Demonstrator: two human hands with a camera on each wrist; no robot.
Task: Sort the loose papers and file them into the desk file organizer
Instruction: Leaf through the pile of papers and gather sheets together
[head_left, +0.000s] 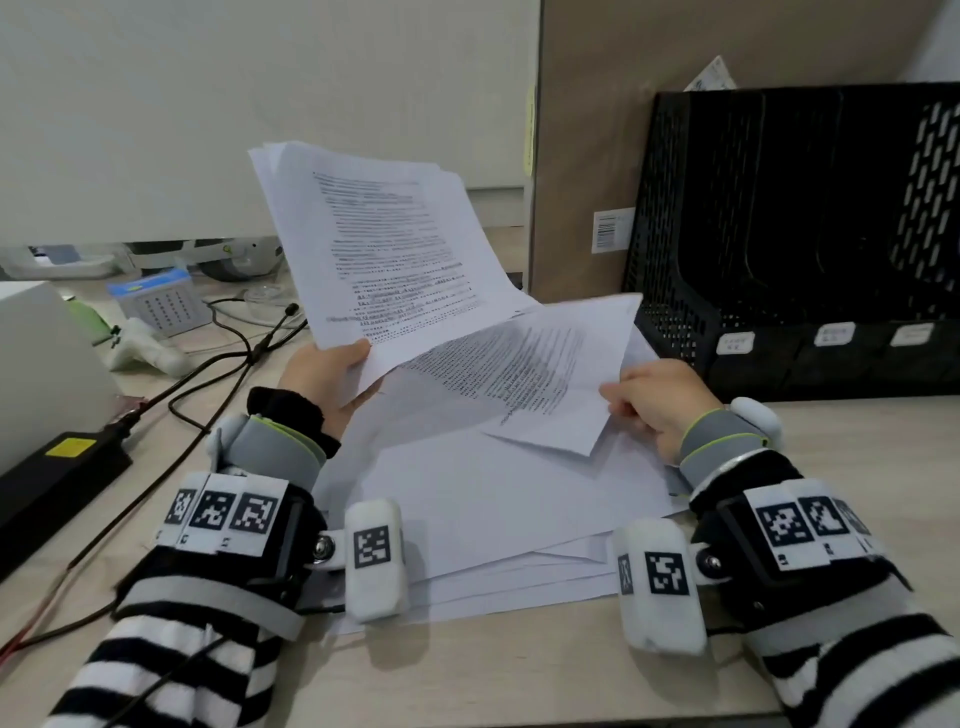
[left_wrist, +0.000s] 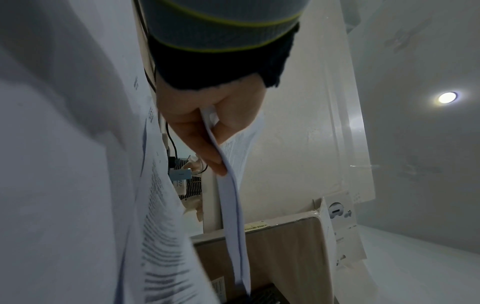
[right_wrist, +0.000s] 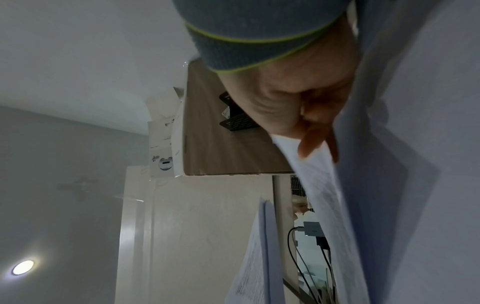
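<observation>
A: Left hand (head_left: 324, 376) — state?

B: Holds a sheaf of printed pages (head_left: 387, 249) by its bottom edge, thumb on the front face, fingers curled behind. The sheaf stands tilted, its top leaning toward 11 o'clock. The left wrist view confirms it: the sheaf's edge (left_wrist: 230, 185) is pinched between thumb and fingers (left_wrist: 205, 148).

A: Right hand (head_left: 660, 402)?

B: At 3 o'clock from the left hand. It pinches a single printed sheet (head_left: 524, 369) near the sheet's right edge, fingers curled onto the paper. The sheet is lifted at a shallow angle; its far corner points to 1 o'clock. In the right wrist view, two fingertips (right_wrist: 309, 144) press on the sheet's underside (right_wrist: 324, 185).

A: Remaining papers?

B: A loose pile (head_left: 498, 514) lies flat on the desk (head_left: 519, 675), below both hands, at 6 o'clock from the lifted sheet. The sheets are fanned unevenly at the near edge.

A: Organizer?

B: The black mesh file organizer (head_left: 779, 234) is at 2 o'clock from the right hand, standing on the desk against a wood panel (head_left: 582, 130). White labels (head_left: 834, 333) run along its front base. Whether its slots hold anything, I cannot tell; the interior is dark.

A: Other items?

B: Black cables (head_left: 228, 353) and a black power brick (head_left: 57, 478) at 9 o'clock from the left hand.
</observation>
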